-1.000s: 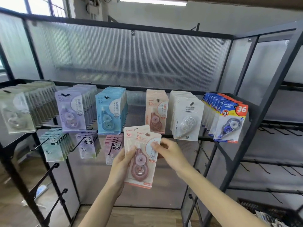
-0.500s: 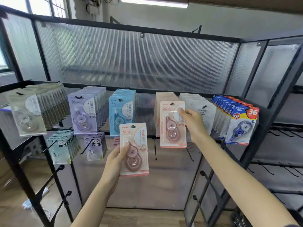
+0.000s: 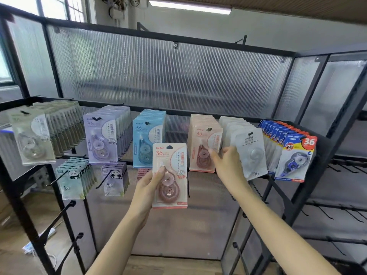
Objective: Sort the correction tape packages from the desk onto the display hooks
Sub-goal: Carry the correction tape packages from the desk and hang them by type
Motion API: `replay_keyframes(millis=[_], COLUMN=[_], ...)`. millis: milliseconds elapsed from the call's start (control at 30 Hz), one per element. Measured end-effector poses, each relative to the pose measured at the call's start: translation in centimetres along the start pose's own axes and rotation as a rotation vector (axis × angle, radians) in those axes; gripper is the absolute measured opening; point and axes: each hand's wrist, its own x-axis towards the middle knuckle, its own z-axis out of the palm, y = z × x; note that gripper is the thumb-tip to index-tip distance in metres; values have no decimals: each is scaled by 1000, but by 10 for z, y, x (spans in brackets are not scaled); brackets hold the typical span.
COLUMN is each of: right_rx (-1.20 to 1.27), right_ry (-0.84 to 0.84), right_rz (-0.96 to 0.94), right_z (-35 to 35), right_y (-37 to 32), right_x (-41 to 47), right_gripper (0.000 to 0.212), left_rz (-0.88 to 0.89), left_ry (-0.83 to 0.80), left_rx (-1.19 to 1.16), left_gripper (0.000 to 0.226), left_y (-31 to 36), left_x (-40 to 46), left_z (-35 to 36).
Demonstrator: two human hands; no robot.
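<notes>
The left hand (image 3: 147, 187) is gripping a pink carded correction tape package (image 3: 170, 175) upright below the black metal display rack (image 3: 327, 147), while the right hand (image 3: 226, 165) is resting, fingers apparently pinching, at the front pink package hanging on its hook (image 3: 203, 147), beside the white packages (image 3: 252, 153).

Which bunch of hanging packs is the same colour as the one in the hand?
The pink stack on the top row, between the blue stack and white stack. It matches the pink pack held by the left hand.
</notes>
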Motion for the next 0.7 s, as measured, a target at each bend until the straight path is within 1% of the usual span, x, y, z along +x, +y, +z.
replay_keyframes(millis=[33,100,167,200,300,400,433,533,600,700], right_rx=[13,116,211,251,336,461,485,462,420,336], right_ry=[-23,-164,-301,-326,-304,-280,-253,-163,-117,-103], right_rz=[-20,-43,-77,-105,-144,-101,-76,-29,2,21], right_z=[-1,-5,-6,-7,-7,-15,-18,-26,-31,-29], right_y=[-3,-18,-30,-35,-38,-40,-37,-26,-19,-8], right_x=[-7,-20,-26,-28,-24,-15,-9,13,23,32], right_gripper=[49,37,35,33,24,14,13,14,14,14], left_rz=[0,4,14,23,41,70,81,129,180,230], left_ry=[-3,-24,-54,-71,-100,-111,-111,-71,-23,7], left_rx=[2,12,26,31,66,151,175,200,253,300], left_gripper=[40,41,42,41,37,47,45,24,17,11], left_y=[0,1,3,4,11,18,20,30,38,44], left_x=[2,5,7,8,12,21,23,30,33,38], left_z=[2,8,17,21,30,29,28,20,12,-1])
